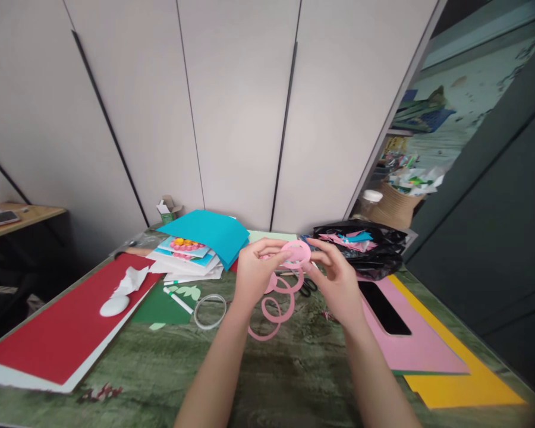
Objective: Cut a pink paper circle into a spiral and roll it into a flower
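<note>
Both my hands are raised above the middle of the green table (267,368). My left hand (255,271) and my right hand (336,279) pinch the top of a pink paper spiral (280,297) between their fingertips. The spiral's coiled end sits rolled up at my fingers, and its loose loops hang down toward the table. Black scissors (309,286) lie just behind the loops.
A red sheet (66,333) with a white lump and crumpled tissue lies left. A roll of clear tape (210,310), a green marker (178,300), a stack of blue paper (209,235), a black bag (365,246), a phone (382,308) on pink and yellow sheets lie around.
</note>
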A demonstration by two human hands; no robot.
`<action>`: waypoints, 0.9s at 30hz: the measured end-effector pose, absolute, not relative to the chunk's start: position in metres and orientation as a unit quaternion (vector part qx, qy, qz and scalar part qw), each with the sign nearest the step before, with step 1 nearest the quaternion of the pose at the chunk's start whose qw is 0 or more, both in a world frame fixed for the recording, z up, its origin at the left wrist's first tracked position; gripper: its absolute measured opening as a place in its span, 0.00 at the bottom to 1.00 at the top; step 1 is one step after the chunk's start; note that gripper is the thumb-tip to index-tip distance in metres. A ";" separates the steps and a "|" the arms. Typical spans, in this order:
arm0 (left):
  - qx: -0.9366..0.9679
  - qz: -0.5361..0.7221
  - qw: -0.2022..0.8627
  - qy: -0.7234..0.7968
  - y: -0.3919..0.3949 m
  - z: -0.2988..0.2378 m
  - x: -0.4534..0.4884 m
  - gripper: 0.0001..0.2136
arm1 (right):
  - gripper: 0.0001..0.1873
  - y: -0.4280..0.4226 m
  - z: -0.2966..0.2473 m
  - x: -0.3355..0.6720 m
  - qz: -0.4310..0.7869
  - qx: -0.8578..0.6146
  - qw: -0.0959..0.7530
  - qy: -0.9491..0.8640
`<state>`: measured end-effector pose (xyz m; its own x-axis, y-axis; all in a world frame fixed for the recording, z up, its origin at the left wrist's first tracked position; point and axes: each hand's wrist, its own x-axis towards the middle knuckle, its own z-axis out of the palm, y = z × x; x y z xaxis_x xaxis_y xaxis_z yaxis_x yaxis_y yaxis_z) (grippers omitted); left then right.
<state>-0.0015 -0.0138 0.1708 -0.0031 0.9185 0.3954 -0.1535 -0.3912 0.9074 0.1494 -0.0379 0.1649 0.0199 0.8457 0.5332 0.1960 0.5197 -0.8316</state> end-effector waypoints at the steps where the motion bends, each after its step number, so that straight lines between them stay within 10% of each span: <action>1: 0.563 0.615 0.432 0.343 -0.013 0.171 -0.001 0.09 | 0.18 -0.037 0.165 0.149 0.271 -0.405 0.593 -0.641; 27: 0.561 0.547 0.556 0.277 -0.009 0.168 -0.006 0.19 | 0.06 -0.036 0.163 0.157 0.154 -0.451 0.579 -0.662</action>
<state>-0.0062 -0.0093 0.1681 0.2487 0.9190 0.3058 -0.2975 -0.2280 0.9271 0.1570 -0.0358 0.1630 0.0756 0.7752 0.6271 0.4181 0.5463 -0.7257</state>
